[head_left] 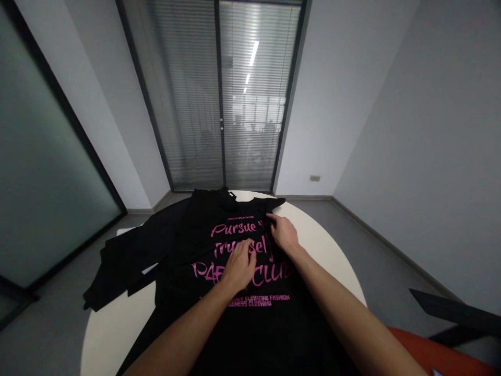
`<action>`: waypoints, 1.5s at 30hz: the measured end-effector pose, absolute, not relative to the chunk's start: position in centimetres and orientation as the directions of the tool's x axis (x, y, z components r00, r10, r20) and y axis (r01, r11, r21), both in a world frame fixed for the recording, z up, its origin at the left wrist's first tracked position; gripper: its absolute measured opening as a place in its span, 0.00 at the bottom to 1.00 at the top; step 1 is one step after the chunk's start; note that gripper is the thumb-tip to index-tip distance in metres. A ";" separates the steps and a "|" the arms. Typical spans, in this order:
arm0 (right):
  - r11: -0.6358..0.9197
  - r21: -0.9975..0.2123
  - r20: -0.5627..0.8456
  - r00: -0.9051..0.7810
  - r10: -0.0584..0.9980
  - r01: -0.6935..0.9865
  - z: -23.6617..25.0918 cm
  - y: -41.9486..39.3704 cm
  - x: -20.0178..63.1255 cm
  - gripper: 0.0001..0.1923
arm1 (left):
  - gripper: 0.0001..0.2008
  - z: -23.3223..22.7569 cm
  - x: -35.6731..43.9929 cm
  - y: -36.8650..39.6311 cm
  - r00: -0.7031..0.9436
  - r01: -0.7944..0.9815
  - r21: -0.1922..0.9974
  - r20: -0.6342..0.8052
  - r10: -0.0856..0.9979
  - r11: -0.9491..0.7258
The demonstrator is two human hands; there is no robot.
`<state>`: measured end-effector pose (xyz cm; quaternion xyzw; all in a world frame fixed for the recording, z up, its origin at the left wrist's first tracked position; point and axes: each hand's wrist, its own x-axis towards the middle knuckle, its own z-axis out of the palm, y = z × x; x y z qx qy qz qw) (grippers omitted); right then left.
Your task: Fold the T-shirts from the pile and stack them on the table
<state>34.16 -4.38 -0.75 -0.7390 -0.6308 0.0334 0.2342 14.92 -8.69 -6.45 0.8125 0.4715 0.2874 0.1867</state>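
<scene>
A black T-shirt (242, 329) with pink lettering is spread across the round table, its neckline toward the far side. My left hand (238, 265) rests on the printed chest, palm down with fingers stretched out and slightly apart. At the shirt's right side, near the shoulder, my right hand (284, 233) has thumb and index finger closed on a bit of the black fabric. Beyond that hand, a corner of the cloth (276, 202) sticks out to the right. The lower part of the shirt runs out of view under my forearms.
Another stretch of dark cloth (133, 256) hangs over the table's left edge; I cannot tell if it is a separate garment. The white round table (332, 245) shows along the right. An orange-red seat (434, 355) stands at lower right. Glass panels with blinds (258, 141) are behind.
</scene>
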 end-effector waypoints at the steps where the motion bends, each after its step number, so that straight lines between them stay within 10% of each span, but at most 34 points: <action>1: -0.042 -0.381 0.220 0.135 0.966 0.924 -0.9 -4.7 33.3 0.24 | 0.23 -6.5 14.9 -8.5 0.350 0.658 0.594 0.302 0.887 -0.462; 7: 0.117 -0.425 0.061 -0.101 0.993 0.897 -2.5 -5.3 31.3 0.23 | 0.23 -7.3 14.9 -8.0 0.280 0.668 0.609 0.327 0.902 -0.428; 12: -0.059 -0.486 0.027 0.082 0.996 0.872 -2.8 -4.0 32.3 0.19 | 0.25 -7.7 15.1 -8.4 0.347 0.717 0.520 0.311 0.885 -0.464; 21: -0.021 -0.308 -0.367 -0.098 0.925 0.951 -0.2 -3.0 34.4 0.17 | 0.25 -7.4 14.8 -8.4 0.374 0.721 0.504 0.295 0.879 -0.476; 25: -0.051 -0.487 -0.359 -0.146 0.922 0.872 0.7 -3.0 33.9 0.15 | 0.27 -7.4 15.0 -8.3 0.363 0.730 0.518 0.260 0.895 -0.446; 29: -0.169 -0.657 -0.481 -0.236 0.844 0.735 1.3 -3.7 33.6 0.19 | 0.28 -7.1 14.9 -8.4 0.362 0.727 0.529 0.246 0.899 -0.437; 45: -0.361 -0.650 -0.722 -0.397 0.567 0.668 2.4 -8.0 37.0 0.21 | 0.27 -5.8 14.8 -9.3 0.662 0.509 0.403 0.382 0.645 -0.761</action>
